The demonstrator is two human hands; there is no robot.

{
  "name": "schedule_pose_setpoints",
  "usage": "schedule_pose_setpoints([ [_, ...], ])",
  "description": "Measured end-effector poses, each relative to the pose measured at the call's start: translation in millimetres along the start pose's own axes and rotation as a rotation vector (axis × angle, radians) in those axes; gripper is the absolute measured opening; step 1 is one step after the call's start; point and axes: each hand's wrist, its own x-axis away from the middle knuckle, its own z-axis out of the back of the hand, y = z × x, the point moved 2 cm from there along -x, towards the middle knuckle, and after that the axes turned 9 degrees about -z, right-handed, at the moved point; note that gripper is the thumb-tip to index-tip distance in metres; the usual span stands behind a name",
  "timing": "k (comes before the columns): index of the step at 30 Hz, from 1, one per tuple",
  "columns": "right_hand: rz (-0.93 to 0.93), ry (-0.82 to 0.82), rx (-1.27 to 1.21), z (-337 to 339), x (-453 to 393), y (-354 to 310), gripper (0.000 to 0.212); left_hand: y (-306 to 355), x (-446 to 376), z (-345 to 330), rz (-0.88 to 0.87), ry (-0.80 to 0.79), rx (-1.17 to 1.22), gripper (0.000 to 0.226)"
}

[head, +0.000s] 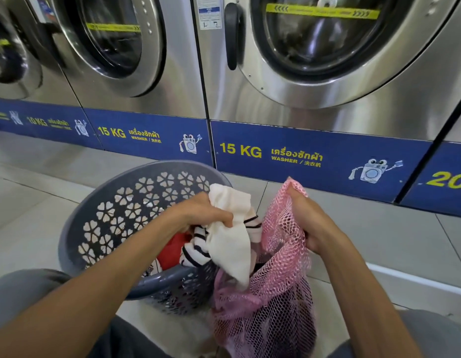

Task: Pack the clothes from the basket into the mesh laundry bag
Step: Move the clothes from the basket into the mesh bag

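While the left hand (206, 215) keeps a closed grip on a cream garment (230, 236), that garment hangs from the fist directly above the mouth of the pink mesh laundry bag (270, 301), its lower end touching the bag's upper edge. Bunched in the same grip, a black-and-white striped garment (198, 248) trails down to the left of the cream one, toward the basket. Opposite this grip, the right hand (307, 220) is clenched on the bag's rim, fingers folded over the netting and thumb pointing up, holding that side of the opening raised. Below the right grip, the bag sags to the floor, with darker fabric visible through the mesh. Beneath the left grip stands the grey basket (113, 210), its wall pierced with flower-shaped holes; a red garment (172, 248) lies inside it. Bag and basket touch side by side. Beyond both grips, a row of steel washing machines (301, 73) stands on the tiled floor (30, 202), each with a blue base panel marked "15 KG".
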Motion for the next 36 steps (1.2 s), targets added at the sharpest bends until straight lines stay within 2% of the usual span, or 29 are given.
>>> schedule_pose_setpoints([
  [3, 0.019, 0.004, -0.007, 5, 0, -2, 0.068, 18, 10, 12, -0.095, 0.102, 0.005, 0.03],
  [7, 0.015, 0.022, -0.007, 9, 0, -5, 0.072, 53, 35, 44, -0.203, 0.201, 0.389, 0.009],
  [8, 0.014, 0.008, -0.024, 11, -3, -5, 0.075, 61, 41, 50, -0.222, 0.176, 0.53, 0.007],
  [10, 0.049, -0.031, -0.037, 13, -6, -5, 0.066, 71, 43, 57, -0.235, 0.14, 0.696, 0.02],
  [13, 0.144, -0.017, -0.03, 19, -10, -7, 0.034, 66, 38, 41, -0.126, 0.049, 0.545, 0.032],
  [15, 0.133, 0.003, -0.024, 17, -7, -8, 0.044, 48, 28, 20, -0.057, 0.013, 0.322, 0.019],
  [16, 0.1, -0.005, -0.027, 14, -4, -8, 0.052, 39, 26, 11, -0.06, -0.013, 0.23, 0.034],
  [18, 0.059, -0.017, -0.05, 13, -5, -7, 0.057, 22, 22, 3, 0.02, -0.081, 0.218, 0.056],
  [20, 0.051, -0.006, -0.054, 15, -1, -8, 0.058, 16, 22, 1, 0.107, -0.128, 0.304, 0.052],
  [21, 0.049, 0.001, -0.066, 16, -1, -8, 0.058, 15, 20, 3, 0.097, -0.122, 0.312, 0.05],
  [23, 0.053, 0.002, -0.069, 17, 0, -8, 0.058, 17, 17, 12, 0.048, -0.015, 0.229, 0.059],
  [24, 0.064, 0.003, -0.061, 18, 0, -8, 0.058, 22, 20, 19, 0.034, 0.048, 0.211, 0.056],
  [25, 0.07, 0.007, -0.056, 18, 1, -8, 0.059, 28, 22, 25, 0.008, 0.107, 0.233, 0.043],
  [26, 0.067, 0.011, -0.055, 18, 2, -7, 0.06, 35, 23, 30, -0.037, 0.162, 0.29, 0.031],
  [28, 0.08, 0.001, -0.065, 19, 5, -8, 0.058, 49, 27, 36, -0.115, 0.228, 0.452, 0.025],
  [30, 0.121, -0.065, -0.068, 20, 8, -9, 0.048, 61, 33, 32, -0.194, 0.22, 0.683, 0.011],
  [31, 0.153, -0.105, -0.06, 21, 11, -11, 0.041, 63, 32, 21, -0.202, 0.164, 0.786, 0.005],
  [33, 0.214, -0.12, -0.074, 24, 10, -12, 0.025, 62, 25, -15, -0.142, 0.021, 0.973, 0.008],
  [34, 0.235, -0.098, -0.062, 27, 11, -12, 0.024, 59, 24, -38, -0.117, -0.041, 1.066, 0.012],
  [36, 0.279, -0.053, -0.054, 33, 14, -11, 0.025, 46, 15, -83, -0.083, -0.023, 1.274, 0.028],
])
